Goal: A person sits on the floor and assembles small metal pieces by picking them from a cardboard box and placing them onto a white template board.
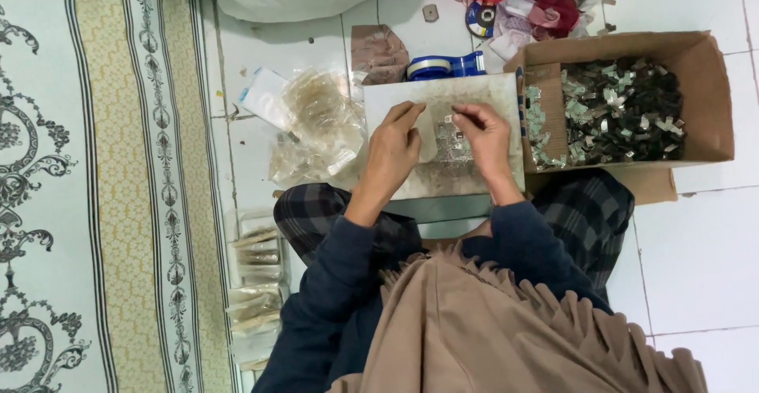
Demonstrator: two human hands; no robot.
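My seat: I sit cross-legged on the white tile floor [696, 243], and a pale board [490, 96] lies across my lap.
My left hand [393, 152]: it rests on the board, and the fingers [411, 114] are pinched together on the edge of a small clear plastic bag [431, 136]. The bag lies flat on the board between my two hands.
My right hand [484, 136]: thumb and forefinger are closed to a fine pinch near the mouth of the bag. Something very small and pale seems to be between them, but I cannot tell exactly what it is. The other fingers are curled loosely.
Small pieces [452, 146]: a little cluster of shiny small pieces lies on the board, just beside my right hand, touching the bag area.
Cardboard box [704, 69]: it stands on the floor to my right, touching the board's edge, and it is full of many similar dark and pale small pieces.
Pile of clear bags [316, 124]: it lies on the floor to my left, just beside the board.
Tape dispenser [444, 66]: blue, behind the board.
Filled packets [254, 282]: stacked near my left knee, beside the patterned carpet [95, 203].
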